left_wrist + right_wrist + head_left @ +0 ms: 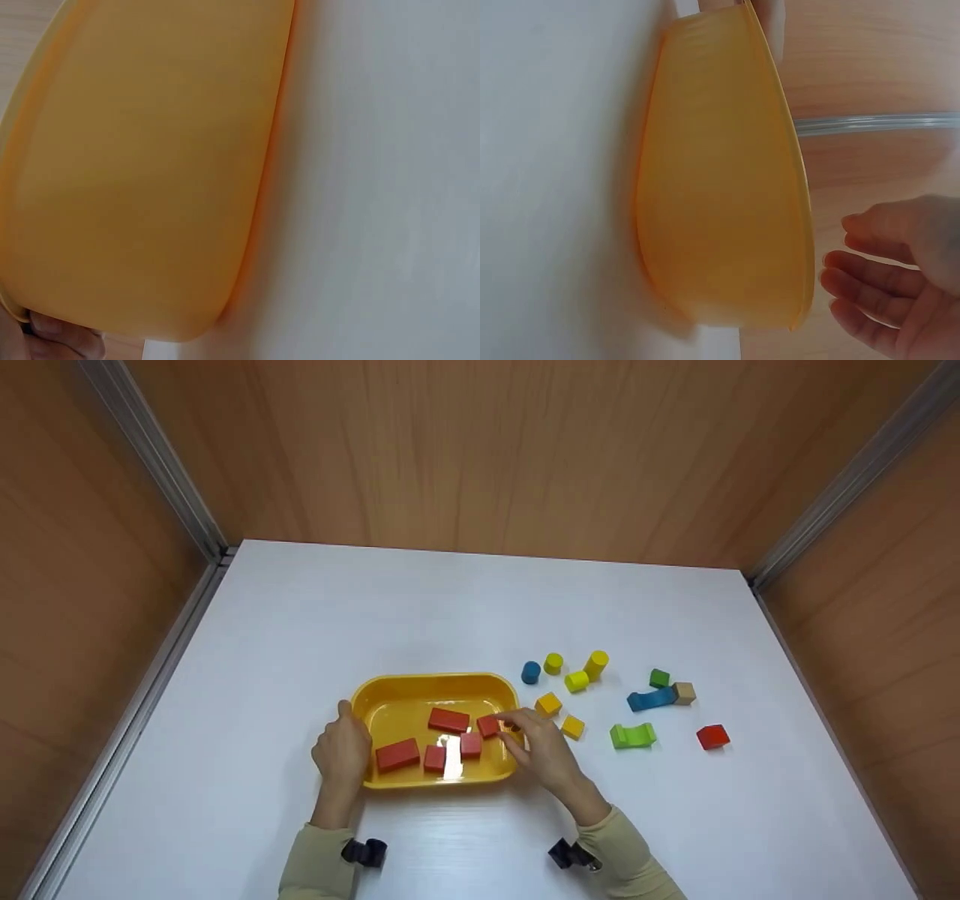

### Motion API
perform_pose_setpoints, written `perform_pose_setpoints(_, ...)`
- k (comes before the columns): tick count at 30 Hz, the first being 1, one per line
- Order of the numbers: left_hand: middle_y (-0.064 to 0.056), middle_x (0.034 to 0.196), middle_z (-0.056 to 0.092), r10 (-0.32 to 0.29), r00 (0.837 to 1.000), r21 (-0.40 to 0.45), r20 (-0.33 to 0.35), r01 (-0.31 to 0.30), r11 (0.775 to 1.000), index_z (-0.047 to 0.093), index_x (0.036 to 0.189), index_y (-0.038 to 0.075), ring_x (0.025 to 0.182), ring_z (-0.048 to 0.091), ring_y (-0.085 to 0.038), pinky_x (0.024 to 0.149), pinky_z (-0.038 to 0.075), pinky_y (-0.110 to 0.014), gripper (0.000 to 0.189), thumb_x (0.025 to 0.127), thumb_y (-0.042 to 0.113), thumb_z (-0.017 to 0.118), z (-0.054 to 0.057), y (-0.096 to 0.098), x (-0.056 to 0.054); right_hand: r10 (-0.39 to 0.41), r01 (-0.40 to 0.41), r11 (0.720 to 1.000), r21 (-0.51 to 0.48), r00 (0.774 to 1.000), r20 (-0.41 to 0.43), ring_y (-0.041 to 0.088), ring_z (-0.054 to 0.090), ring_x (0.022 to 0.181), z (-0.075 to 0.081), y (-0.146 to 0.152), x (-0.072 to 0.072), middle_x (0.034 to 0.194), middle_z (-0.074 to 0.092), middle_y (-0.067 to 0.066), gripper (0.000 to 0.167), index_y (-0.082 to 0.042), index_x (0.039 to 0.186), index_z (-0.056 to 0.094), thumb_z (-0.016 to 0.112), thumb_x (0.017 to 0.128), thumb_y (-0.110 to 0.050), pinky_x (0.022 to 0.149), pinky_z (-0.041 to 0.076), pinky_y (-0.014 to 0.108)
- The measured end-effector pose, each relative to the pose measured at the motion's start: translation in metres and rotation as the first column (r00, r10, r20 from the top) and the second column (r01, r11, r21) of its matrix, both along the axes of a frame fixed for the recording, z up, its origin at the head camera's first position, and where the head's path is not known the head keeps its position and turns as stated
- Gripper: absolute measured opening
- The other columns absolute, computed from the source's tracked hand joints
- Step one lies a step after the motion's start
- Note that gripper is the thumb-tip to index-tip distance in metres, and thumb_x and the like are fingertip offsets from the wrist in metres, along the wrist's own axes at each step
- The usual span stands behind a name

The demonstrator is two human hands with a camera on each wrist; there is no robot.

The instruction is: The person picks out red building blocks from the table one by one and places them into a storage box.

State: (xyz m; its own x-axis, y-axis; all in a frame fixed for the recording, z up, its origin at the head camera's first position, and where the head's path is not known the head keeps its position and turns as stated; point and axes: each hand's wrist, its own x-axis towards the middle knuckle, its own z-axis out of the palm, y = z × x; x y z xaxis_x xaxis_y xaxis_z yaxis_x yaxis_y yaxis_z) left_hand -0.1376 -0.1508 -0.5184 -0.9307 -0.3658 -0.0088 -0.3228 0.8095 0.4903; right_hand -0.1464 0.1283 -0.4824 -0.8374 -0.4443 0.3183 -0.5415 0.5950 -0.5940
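Observation:
A shallow yellow tray [401, 716] with rounded corners sits on the white table, several red blocks lying in it. At its left end my left hand [343, 746] grips the rim; in the left wrist view its curled fingers [67, 337] show by the tray's edge. Over the right end is my right hand [546, 750], index finger and thumb spread near a small red cube [487, 727]. Seen from the right wrist, this hand's fingers [870, 281] are loosely bent above the rim, and nothing shows between them. The tray wall hides the blocks there.
Right of the tray lie yellow cylinders [596, 665], a blue cylinder [530, 673] and orange-yellow cubes [548, 704]. Farther right are a blue curved block [651, 700], a light green block [633, 736], a plain wooden cube [683, 693] and a red block [712, 736]. Wooden panels surround the table.

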Motion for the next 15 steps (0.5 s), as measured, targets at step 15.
perform_pose_setpoints(15, -0.013, 0.062, 0.052, 0.006, 0.999, 0.007, 0.046, -0.006, 1.0, 0.041, 0.109, -0.003, 0.05, 0.051, -0.026, 0.047, 0.044, -0.041, 0.022, 0.09, 0.009, 0.041, 0.001, 0.001, -0.002, -0.229, 0.229, 0.973, -0.012, 0.973, 0.017, 0.012, 0.055, 0.076, -0.004, 0.062, -0.002, 0.092, 0.061, 0.006, 0.026, -0.004, 0.102, 0.061, 0.066, 0.077, -0.002, 0.069, 0.048, 0.031)
